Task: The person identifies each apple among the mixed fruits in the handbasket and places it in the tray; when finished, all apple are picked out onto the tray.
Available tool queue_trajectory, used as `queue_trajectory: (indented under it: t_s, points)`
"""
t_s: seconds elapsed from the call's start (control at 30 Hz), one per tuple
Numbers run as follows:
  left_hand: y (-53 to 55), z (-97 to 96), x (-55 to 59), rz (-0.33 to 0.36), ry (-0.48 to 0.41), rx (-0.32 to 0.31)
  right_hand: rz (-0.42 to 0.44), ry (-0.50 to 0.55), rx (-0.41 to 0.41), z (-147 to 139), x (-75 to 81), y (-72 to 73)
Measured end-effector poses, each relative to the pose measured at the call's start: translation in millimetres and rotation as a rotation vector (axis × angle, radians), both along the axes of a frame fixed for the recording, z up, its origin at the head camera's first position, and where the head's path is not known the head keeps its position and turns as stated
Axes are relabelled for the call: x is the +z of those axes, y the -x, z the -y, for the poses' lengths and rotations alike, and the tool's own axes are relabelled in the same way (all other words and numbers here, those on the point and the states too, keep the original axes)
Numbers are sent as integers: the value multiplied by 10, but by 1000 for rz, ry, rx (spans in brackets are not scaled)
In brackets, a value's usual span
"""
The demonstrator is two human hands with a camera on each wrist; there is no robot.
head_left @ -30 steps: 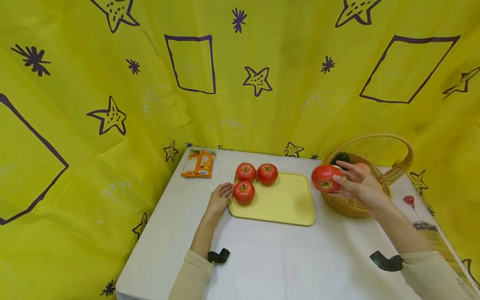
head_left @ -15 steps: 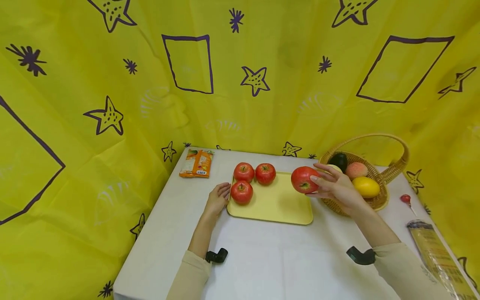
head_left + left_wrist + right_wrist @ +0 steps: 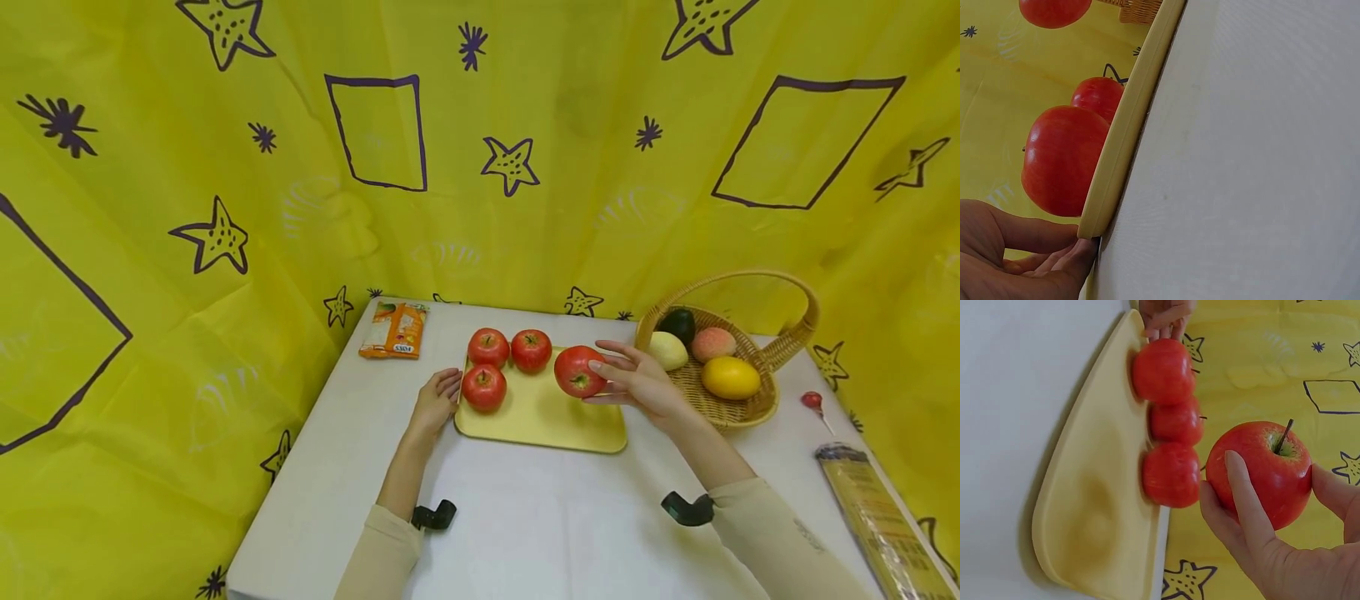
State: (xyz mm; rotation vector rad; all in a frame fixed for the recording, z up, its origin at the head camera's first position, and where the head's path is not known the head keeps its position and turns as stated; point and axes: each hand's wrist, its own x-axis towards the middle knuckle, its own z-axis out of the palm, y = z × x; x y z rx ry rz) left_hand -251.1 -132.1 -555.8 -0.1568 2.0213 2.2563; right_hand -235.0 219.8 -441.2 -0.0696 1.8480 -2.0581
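My right hand holds a red apple between thumb and fingers, above the right half of a pale yellow tray. In the right wrist view the held apple hangs clear of the tray, its stem showing. At the tray's left end, my left hand pinches the rim; the left wrist view shows the thumb on top of the tray and fingers underneath. Three more red apples cluster at that end: one at the back, one right of it and a nearer apple.
To the tray's right stands a wicker basket with a tall handle, holding a yellow fruit, a peach, a pale round fruit and a dark green fruit. An orange packet lies back left, a clear-wrapped pack at right.
My right hand has carried the apple leftward from in front of the basket to over the tray, uncovering the fruit in the basket. The left hand has stayed at the tray's edge.
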Motion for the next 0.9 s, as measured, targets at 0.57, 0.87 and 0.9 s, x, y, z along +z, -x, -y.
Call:
queue_trajectory:
  t_s: [0.57,0.87,0.9]
  points:
    - [24,1,-13,3,-9,3,137,-90,24,379,-347,128]
    - [-14,1,26,6,-17,3,150,-125,66,524,-468,161]
    - [-15,1,27,3,-16,3,150,-130,67,537,-481,167]
